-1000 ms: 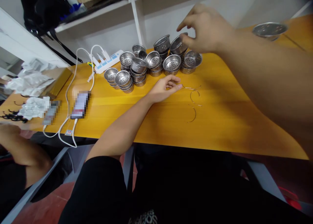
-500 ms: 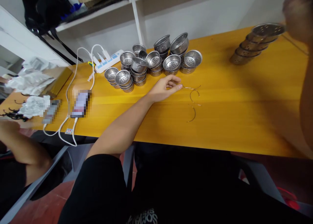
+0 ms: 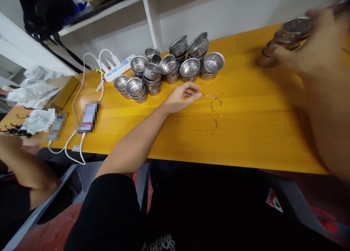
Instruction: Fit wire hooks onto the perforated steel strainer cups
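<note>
My left hand (image 3: 179,97) rests on the yellow table (image 3: 259,134), fingers loosely apart, fingertips touching the end of a thin curved wire (image 3: 212,96). Two more curved wires (image 3: 216,110) lie just right of it. Behind the hand stands a cluster of perforated steel cups (image 3: 169,66), many stacked in twos or threes. My right hand (image 3: 317,50), blurred, is wrapped around a leaning stack of the same steel cups (image 3: 290,30) at the far right, thumb in front and fingers over the top.
A white power strip (image 3: 117,66) with cables and a charging phone (image 3: 89,116) lie on the left. Further left are crumpled white wrappers (image 3: 35,94) and black hooks (image 3: 13,128). Another person's arm (image 3: 24,167) shows at the lower left. A shelf post (image 3: 149,21) rises behind.
My right hand left the cup cluster, swung up to the right, and now comes down onto the stack at the far right. My left hand stayed put.
</note>
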`<state>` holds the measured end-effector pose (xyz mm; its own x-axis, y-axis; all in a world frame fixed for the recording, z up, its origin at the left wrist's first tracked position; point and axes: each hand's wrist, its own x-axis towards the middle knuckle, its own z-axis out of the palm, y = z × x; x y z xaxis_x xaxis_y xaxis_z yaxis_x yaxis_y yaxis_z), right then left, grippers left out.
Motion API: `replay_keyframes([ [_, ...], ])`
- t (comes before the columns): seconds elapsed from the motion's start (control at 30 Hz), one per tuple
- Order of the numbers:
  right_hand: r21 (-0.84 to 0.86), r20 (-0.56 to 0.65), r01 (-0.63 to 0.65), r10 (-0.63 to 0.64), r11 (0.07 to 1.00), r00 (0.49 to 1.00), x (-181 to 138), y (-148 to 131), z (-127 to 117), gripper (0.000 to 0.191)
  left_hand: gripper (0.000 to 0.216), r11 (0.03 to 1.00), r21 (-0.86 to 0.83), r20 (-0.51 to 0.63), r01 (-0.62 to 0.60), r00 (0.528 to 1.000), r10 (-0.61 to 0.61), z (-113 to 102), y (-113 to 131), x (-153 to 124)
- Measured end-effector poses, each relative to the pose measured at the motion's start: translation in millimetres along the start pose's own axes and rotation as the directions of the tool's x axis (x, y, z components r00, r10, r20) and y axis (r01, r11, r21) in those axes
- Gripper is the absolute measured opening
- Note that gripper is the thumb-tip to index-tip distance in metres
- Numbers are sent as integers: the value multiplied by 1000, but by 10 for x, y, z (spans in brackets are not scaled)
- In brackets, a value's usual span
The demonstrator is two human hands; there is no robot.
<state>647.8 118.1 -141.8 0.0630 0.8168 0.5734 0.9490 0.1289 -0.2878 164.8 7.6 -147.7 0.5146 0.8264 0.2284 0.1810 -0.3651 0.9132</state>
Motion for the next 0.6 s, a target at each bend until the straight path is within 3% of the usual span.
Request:
replay_keyframes([
  [0.03, 26, 30, -133, 132, 991, 991, -54, -132, -60, 134, 56, 1000, 0, 2, -3, 1000, 3, 1, 3, -2],
  [0.07, 52, 32, -198, 197, 979, 980, -111, -249, -119, 135, 57, 1000, 1, 3, -6, 1000, 6, 1, 5, -4],
  [0.13, 122, 66, -249, 243, 961, 968, -214, -408, -213, 124, 58, 1000, 5, 4, -11, 1000, 11, 0, 11, -8],
  [0.2, 214, 78, -247, 235, 945, 969, -282, -458, -265, 120, 57, 1000, 14, 6, -9, 1000, 9, -3, 17, -10],
  [0.33, 321, 65, -211, 201, 923, 977, -304, -402, -274, 131, 53, 1000, 30, 7, -3, 1000, 3, -11, 30, -13],
  [0.47, 402, 55, -216, 211, 890, 976, -258, -429, -295, 105, 51, 999, 36, 6, 6, 1000, -6, -15, 44, -16],
  [0.6, 400, 83, -240, 226, 885, 971, -222, -548, -381, 106, 49, 1000, 25, -2, 12, 1000, -12, -16, 60, -17],
])
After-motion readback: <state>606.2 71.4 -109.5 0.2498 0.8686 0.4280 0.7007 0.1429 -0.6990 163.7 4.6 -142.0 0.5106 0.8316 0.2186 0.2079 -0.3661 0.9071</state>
